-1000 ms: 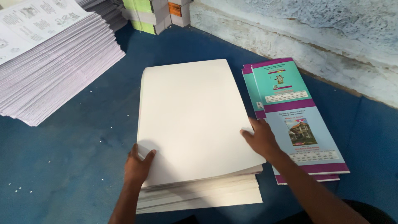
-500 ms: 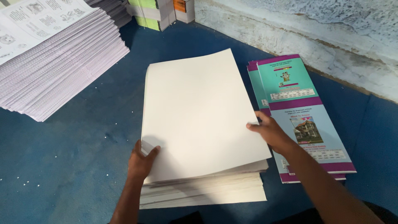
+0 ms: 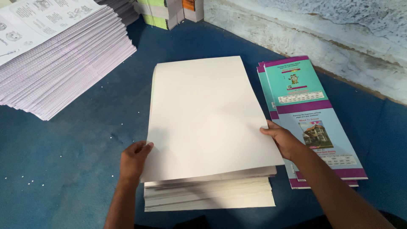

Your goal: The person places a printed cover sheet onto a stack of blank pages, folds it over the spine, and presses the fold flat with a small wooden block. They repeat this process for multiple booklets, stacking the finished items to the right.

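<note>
- Blue table [image 3: 76,169] fills most of the view; rough whitewashed wall [image 3: 330,46] runs along its far right edge.
- Big stack of printed sheets [image 3: 55,55] sits far left, black-and-white line drawings on top, edges fanned slightly.
- Stack of blank white sheets [image 3: 207,123] is centre frame, near the person. Top bundle is lifted at the near edge and skewed a bit against the lower sheets, so there's a gap showing at the front.
- Small pile of teal-and-purple covers [image 3: 305,110] lies just right of the white stack, touching or nearly touching its right edge, long side running away from the person.
- More stacked books [image 3: 165,12], green and white edges, at the far end near the wall corner.
- Left hand [image 3: 133,159]: at the near-left corner of the top bundle, fingers curled on the sheet edge, grip closed on the paper.
- Right hand [image 3: 284,140]: on the right edge of the same bundle, fingers on top, thumb hidden; looks like a grip on that edge, over the covers.
</note>
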`<state>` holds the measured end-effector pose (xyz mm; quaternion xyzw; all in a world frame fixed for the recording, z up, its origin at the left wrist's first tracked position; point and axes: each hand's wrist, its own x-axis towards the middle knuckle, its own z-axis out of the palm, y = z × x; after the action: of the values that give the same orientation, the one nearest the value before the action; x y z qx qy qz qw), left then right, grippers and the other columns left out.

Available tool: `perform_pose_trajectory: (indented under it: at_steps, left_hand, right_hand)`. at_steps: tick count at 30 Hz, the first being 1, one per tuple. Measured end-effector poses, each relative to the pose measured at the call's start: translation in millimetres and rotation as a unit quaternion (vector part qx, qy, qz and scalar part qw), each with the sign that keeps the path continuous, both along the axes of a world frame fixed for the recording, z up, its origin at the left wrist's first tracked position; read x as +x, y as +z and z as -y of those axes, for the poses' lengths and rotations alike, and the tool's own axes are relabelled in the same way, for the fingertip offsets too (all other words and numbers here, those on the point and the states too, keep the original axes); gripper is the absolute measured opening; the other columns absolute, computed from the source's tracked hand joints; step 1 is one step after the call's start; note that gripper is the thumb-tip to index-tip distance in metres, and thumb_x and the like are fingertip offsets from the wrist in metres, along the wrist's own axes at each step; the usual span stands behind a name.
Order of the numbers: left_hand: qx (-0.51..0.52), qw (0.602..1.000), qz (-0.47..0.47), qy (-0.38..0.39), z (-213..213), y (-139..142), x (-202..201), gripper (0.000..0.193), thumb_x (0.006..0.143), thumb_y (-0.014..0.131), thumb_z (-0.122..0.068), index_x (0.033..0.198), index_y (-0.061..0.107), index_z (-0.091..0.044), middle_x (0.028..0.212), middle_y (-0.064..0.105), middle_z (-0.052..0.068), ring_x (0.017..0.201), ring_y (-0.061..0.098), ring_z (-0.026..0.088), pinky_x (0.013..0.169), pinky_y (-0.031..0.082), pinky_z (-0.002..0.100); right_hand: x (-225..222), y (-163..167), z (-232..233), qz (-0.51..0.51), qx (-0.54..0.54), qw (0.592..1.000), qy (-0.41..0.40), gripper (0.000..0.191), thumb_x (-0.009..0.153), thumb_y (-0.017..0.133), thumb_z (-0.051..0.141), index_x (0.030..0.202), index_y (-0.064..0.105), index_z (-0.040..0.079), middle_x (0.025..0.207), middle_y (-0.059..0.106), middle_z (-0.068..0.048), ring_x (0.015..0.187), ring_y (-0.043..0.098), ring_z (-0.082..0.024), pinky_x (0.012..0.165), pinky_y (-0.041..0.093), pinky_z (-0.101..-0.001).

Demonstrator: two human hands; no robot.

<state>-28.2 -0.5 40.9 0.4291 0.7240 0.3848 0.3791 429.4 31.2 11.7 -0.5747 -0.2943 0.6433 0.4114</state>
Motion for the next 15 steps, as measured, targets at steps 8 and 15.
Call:
perform_pose_trajectory:
  at_steps: [8, 15]
  left_hand:
    - [0.014, 1.0, 0.013, 0.011, -2.2, -5.3, 4.1, 0.062, 0.079, 0.08, -0.007, 0.136, 0.057, 0.003, 0.09, 0.074, 0.019, 0.073, 0.074, 0.027, 0.061, 0.061, 0.037]
    - [0.01, 0.998, -0.059, 0.015, -2.3, -3.8, 10.2, 0.052, 0.086, 0.078, -0.019, 0.131, 0.063, 0.001, 0.088, 0.075, 0.015, 0.072, 0.074, 0.024, 0.064, 0.06, 0.037]
  right_hand:
    - [-10.9, 10.6, 4.6, 0.083, 0.002, 0.996, 0.045, 0.066, 0.083, 0.072, 0.02, 0.144, 0.052, 0.004, 0.122, 0.069, -0.019, 0.113, 0.07, -0.031, 0.093, 0.057, -0.0444]
    - [-17.0, 13.8, 5.0, 0.126, 0.028, 0.989, 0.071, 0.067, 0.083, 0.072, 0.021, 0.145, 0.051, 0.006, 0.133, 0.068, -0.019, 0.122, 0.066, -0.029, 0.101, 0.053, -0.0414]
